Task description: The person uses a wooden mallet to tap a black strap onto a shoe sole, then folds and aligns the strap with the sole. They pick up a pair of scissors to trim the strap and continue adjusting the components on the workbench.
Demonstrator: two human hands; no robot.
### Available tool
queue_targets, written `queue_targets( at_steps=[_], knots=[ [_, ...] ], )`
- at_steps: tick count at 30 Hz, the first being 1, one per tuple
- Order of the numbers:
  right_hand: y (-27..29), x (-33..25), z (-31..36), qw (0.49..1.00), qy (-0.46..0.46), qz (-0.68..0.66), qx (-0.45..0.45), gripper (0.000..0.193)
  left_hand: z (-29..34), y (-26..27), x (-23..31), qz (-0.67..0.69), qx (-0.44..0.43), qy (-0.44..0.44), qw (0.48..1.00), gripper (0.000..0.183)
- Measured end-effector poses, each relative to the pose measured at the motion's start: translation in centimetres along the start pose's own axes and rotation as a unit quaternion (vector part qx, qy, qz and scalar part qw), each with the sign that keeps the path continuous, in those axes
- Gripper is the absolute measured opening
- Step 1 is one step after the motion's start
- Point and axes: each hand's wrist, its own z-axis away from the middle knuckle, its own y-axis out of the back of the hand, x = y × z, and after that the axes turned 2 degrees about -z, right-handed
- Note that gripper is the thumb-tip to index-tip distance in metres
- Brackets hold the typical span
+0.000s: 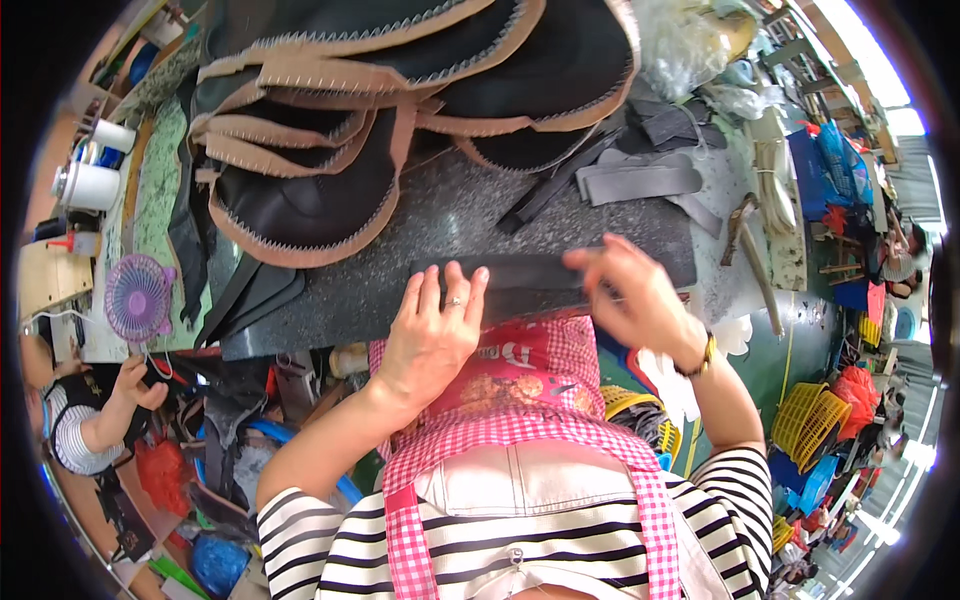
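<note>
The left hand's (pixel 432 335) grip is loosely spread, fingertips laid on the dark strip (pixel 530 272); whether the blurred right hand (pixel 635 298) pinches anything, I cannot tell. The strip lies along the near edge of the counter (pixel 440 222). Light, even left-hand pressure should keep it from creeping. Both elbows are bent, forearms angled inward.

A strip (pixel 530 272) lies along the tabletop's (pixel 450 205) near edge. Behind it, stitched pieces (pixel 305 205) pile toward the far edge, left of cut pieces (pixel 640 182). Flaps (pixel 268 300) lie at the near left corner, a fan (pixel 139 298) by the left edge, plastic bags (pixel 680 45) toward the far right corner.
</note>
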Motion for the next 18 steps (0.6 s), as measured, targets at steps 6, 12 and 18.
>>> queue_targets(
  at_steps=[6, 12, 18],
  knots=[
    [4.4, 6.1, -4.5, 0.986, -0.005, 0.135, 0.102, 0.032, 1.9, 4.4, -4.2, 0.084, 0.113, 0.068, 0.988, 0.04],
    [4.9, 8.0, -4.0, 0.985, 0.043, 0.126, 0.106, 0.02, 16.0, 3.7, -13.8, -0.168, 0.037, 0.318, 0.932, 0.041],
    [4.5, 8.1, -4.5, 0.981, -0.082, 0.084, 0.156, 0.017, 9.4, 5.1, -10.6, -0.095, 0.061, 0.312, 0.943, 0.044]
  ],
)
